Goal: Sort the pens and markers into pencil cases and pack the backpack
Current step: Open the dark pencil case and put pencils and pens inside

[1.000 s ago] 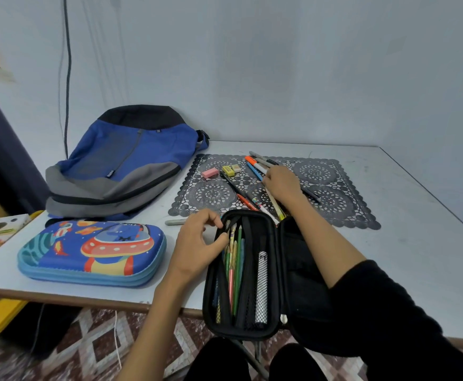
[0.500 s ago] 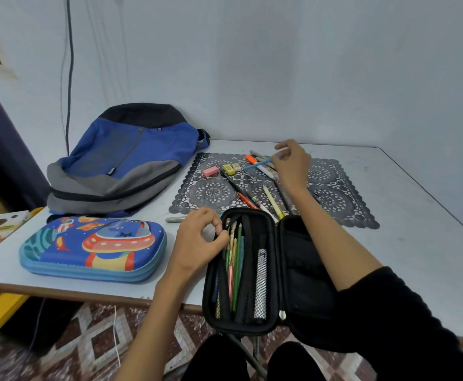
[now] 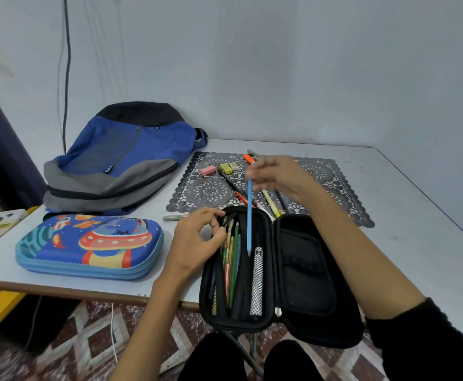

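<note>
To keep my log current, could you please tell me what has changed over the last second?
The right hand took a blue pen from the mat and brought it nearer; it now hangs tip-down over the open black pencil case. The left hand stays on that case's rim; backpack and cartoon case unmoved.

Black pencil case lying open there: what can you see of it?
The black pencil case is a hard-looking shell, lying open at the table's near edge, its lower end overhanging. Left half holds coloured pencils and a mesh-patterned pen; right half has a pocket. The left hand grips its upper rim; the right hand's blue pen points into it.
</note>
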The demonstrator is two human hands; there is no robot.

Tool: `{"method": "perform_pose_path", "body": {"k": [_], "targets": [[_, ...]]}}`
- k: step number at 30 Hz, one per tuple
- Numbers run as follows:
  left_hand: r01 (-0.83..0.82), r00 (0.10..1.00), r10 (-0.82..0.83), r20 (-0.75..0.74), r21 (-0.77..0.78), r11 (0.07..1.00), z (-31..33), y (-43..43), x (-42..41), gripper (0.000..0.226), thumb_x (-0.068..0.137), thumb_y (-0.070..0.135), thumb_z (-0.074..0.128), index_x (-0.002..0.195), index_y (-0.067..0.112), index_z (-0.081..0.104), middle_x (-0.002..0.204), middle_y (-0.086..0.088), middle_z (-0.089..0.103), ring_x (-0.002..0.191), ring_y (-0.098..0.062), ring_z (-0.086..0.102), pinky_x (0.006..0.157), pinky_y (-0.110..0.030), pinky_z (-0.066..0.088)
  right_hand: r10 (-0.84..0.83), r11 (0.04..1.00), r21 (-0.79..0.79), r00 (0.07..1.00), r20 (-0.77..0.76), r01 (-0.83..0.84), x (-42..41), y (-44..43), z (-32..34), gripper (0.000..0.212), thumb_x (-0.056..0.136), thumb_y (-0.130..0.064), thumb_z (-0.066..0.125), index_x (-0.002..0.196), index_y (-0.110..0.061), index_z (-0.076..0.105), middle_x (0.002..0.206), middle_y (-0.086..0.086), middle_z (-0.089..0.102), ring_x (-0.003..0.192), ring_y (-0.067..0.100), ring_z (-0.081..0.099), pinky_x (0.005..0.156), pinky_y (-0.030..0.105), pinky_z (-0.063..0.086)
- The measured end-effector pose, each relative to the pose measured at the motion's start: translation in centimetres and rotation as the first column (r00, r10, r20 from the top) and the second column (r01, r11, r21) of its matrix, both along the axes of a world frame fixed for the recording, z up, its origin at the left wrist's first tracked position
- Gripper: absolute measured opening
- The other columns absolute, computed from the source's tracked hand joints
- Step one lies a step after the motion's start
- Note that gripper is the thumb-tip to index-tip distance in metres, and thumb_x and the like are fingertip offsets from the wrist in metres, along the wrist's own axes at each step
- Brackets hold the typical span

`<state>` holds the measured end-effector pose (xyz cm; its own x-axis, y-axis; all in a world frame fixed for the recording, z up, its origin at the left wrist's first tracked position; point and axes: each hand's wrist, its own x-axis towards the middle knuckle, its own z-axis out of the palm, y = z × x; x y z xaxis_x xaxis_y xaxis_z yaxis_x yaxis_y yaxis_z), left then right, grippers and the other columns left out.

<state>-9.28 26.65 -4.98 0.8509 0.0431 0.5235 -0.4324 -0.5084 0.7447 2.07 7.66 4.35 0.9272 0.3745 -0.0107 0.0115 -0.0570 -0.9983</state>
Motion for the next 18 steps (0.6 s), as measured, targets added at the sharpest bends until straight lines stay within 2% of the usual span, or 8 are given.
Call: {"method": "perform_pose_path", "body": {"k": [3, 8, 12, 15, 18], "targets": [[-0.005, 1.000, 0.005, -0.001, 0.001, 1.000, 0.0, -0.1, 0.0, 0.018, 0.075, 0.015, 0.061, 0.059, 0.013, 0.052, 0.103, 0.011, 0.069, 0.107, -0.003, 0.060, 0.089, -0.013, 0.038, 0.052, 0.997, -0.056, 0.998, -0.030, -0.054, -0.9, 0.8, -0.8, 0.020, 0.081, 0.005, 0.069, 0.100, 0.006, 0.064, 0.085, 0.013, 0.071, 0.071, 0.019, 0.072, 0.061, 0.020, 0.058], [-0.009, 1.000, 0.009, -0.005, 0.000, 1.000, -0.1, 0.1, 0.1, 0.018, 0.075, 0.015, 0.061, 0.060, 0.011, 0.052, 0.103, 0.011, 0.069, 0.106, -0.003, 0.060, 0.089, -0.019, 0.040, -0.152, 0.984, 0.100, 0.987, 0.054, 0.146, -0.3, 1.3, -0.5, 0.017, 0.080, 0.004, 0.071, 0.096, 0.007, 0.065, 0.099, 0.020, 0.069, 0.070, 0.019, 0.071, 0.059, 0.021, 0.057], [-0.009, 1.000, 0.009, -0.010, -0.004, 1.000, -0.1, 0.1, 0.2, 0.017, 0.074, 0.015, 0.060, 0.060, 0.010, 0.052, 0.103, 0.010, 0.069, 0.106, -0.005, 0.060, 0.089, -0.024, 0.042, -0.226, 0.963, 0.177, 0.968, 0.108, 0.205, -0.4, 1.6, -0.4, 0.011, 0.082, 0.003, 0.070, 0.091, 0.004, 0.065, 0.088, 0.021, 0.070, 0.069, 0.022, 0.071, 0.060, 0.023, 0.058], [-0.005, 1.000, 0.005, -0.003, -0.008, 1.000, -0.1, 0.1, 0.2, 0.017, 0.073, 0.019, 0.059, 0.060, 0.010, 0.052, 0.102, 0.010, 0.069, 0.105, -0.005, 0.061, 0.088, -0.025, 0.043, -0.169, 0.980, 0.121, 0.981, 0.095, 0.157, -1.0, 2.1, -1.0, 0.009, 0.082, 0.005, 0.069, 0.091, 0.005, 0.065, 0.083, 0.017, 0.068, 0.062, 0.017, 0.069, 0.059, 0.023, 0.059], [-0.002, 1.000, 0.002, 0.008, -0.007, 1.000, -0.1, 0.1, 0.3, 0.019, 0.071, 0.026, 0.056, 0.060, 0.011, 0.052, 0.101, 0.011, 0.069, 0.104, -0.006, 0.061, 0.089, -0.027, 0.044, 0.009, 0.993, -0.120, 0.998, 0.059, -0.001, -1.4, 2.2, -1.6, 0.015, 0.082, 0.000, 0.071, 0.094, 0.006, 0.065, 0.082, 0.015, 0.069, 0.060, 0.014, 0.068, 0.058, 0.020, 0.057]]}}
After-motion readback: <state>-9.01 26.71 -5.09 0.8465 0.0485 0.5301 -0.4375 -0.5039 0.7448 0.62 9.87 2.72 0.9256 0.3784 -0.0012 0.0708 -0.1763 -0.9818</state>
